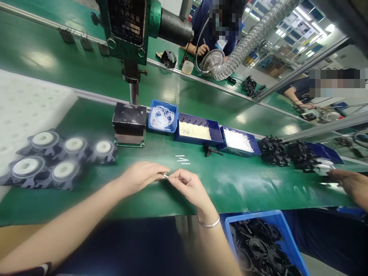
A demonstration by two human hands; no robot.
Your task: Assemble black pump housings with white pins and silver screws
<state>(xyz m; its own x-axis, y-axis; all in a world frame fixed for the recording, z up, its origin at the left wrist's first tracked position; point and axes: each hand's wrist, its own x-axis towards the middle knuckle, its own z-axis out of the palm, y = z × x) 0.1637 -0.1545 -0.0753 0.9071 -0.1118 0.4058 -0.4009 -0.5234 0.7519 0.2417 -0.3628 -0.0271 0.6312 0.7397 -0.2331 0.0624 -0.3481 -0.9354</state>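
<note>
My left hand (143,176) and my right hand (186,184) meet low over the green table, fingertips pinched close together. Between them shows a small white pin (165,176), its ends hidden by the fingers. Both hands appear to grip it. Just beyond my fingers lie several loose thin white pins (183,159). Farther back stand a blue bin of white rings (162,117), a bin of small cream-coloured pieces (195,131) and a bin of white pins (238,141).
A green press (129,34) stands over a black block (129,122). Black housings with white centres (64,170) lie at left. A small black part (212,151) sits before the bins. A blue crate (230,226) of black parts is below the edge. A co-worker's hand (350,184) reaches in at right.
</note>
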